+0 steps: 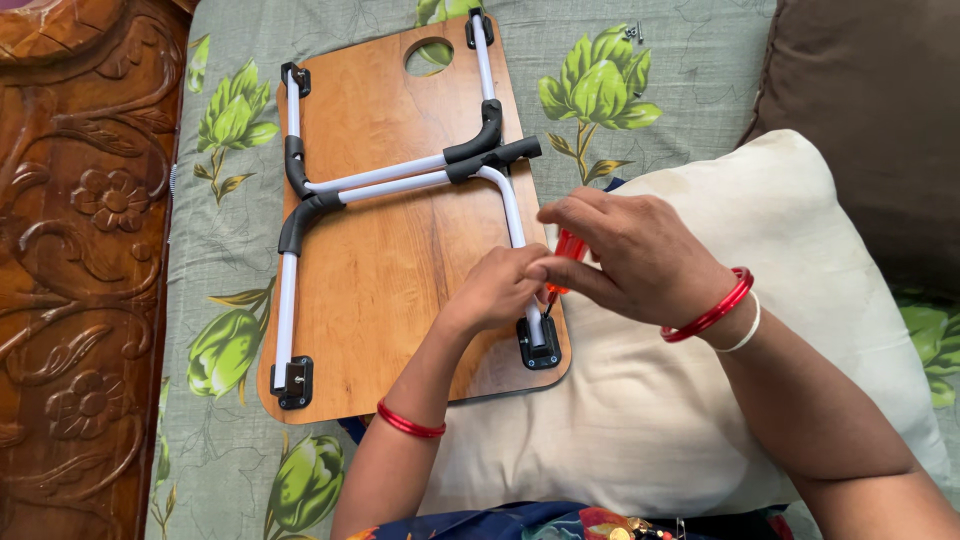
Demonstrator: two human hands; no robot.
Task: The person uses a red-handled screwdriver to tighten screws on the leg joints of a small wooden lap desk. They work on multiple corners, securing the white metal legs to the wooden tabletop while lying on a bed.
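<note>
R hand [625, 250] pinching red screwdriver [566, 255] at near-right bracket [539, 345]; L hand [500, 290] curled, steadying leg tube [515, 220]. Other 3 brackets look mounted; spare screws [633, 32] on bed.

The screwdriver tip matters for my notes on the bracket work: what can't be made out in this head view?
- Screwdriver tip and any screw at the bracket: hidden by the left hand.
- Its handle: mostly covered by the right hand.
- Small hardware on the bedsheet: too small to identify.
- Board top edge: cut off by the frame.
</note>
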